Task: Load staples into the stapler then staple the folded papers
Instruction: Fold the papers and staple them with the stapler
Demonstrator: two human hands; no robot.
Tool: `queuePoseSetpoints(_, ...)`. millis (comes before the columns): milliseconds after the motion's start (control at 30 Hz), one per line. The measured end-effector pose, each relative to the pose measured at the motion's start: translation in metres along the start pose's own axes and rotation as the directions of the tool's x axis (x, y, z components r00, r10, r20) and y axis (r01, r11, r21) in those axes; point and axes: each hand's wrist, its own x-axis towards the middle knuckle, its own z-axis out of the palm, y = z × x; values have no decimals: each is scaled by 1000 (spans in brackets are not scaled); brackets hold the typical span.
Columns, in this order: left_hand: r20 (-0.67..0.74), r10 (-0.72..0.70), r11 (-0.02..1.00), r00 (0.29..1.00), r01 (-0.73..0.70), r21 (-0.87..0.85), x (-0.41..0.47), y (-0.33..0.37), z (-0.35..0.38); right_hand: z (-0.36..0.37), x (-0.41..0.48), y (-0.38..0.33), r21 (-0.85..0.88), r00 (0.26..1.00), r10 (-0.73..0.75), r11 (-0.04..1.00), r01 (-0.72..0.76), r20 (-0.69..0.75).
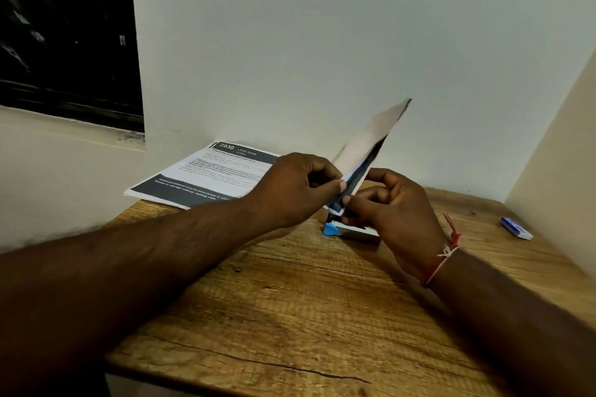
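A folded paper [367,145] stands tilted up above the table, blurred, its lower end pinched between both hands. My left hand [293,187] grips its lower left edge with thumb and fingers. My right hand [396,206] holds the same end from the right. Just below the paper's lower corner lies the stapler [351,230], blue at its left end, partly hidden under my right hand. I cannot tell whether the paper's corner sits inside the stapler's mouth.
A stack of printed sheets [206,177] lies at the table's back left against the wall. A small blue and white staple box [516,228] rests at the right near the side wall. The wooden table [290,316] stretches toward me. A dark window is at upper left.
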Motion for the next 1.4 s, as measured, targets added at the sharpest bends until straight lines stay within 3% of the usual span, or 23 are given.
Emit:
queuePoseSetpoints(133, 7, 4, 999, 1000, -4, -37, -1, 1, 1, -2, 4, 6, 21, 1000, -12, 1000, 12, 17)
queuePoseSetpoints(333, -240, -212, 968, 947, 170, -186, 9, -9, -7, -4, 9, 4, 465, 998, 68, 883, -59, -2)
queuePoseSetpoints(500, -288, -364, 902, 886, 257, -348, 14, -22, -17, -12, 13, 4, 605, 998, 52, 795, -54, 20)
queuePoseSetpoints(767, -132, -374, 807, 918, 252, -534, 13, -23, -12, -13, 14, 8, 584, 994, 39, 806, -93, 106)
queuePoseSetpoints(1067, -109, -438, 696, 893, 260, -669, 17, -26, -18, -11, 6, -1, 577, 984, 64, 803, -149, 166)
queuePoseSetpoints(1400, -135, -389, 713, 911, 204, -671, 17, -22, -21, -7, 1, -10, 579, 984, 114, 797, -172, 136)
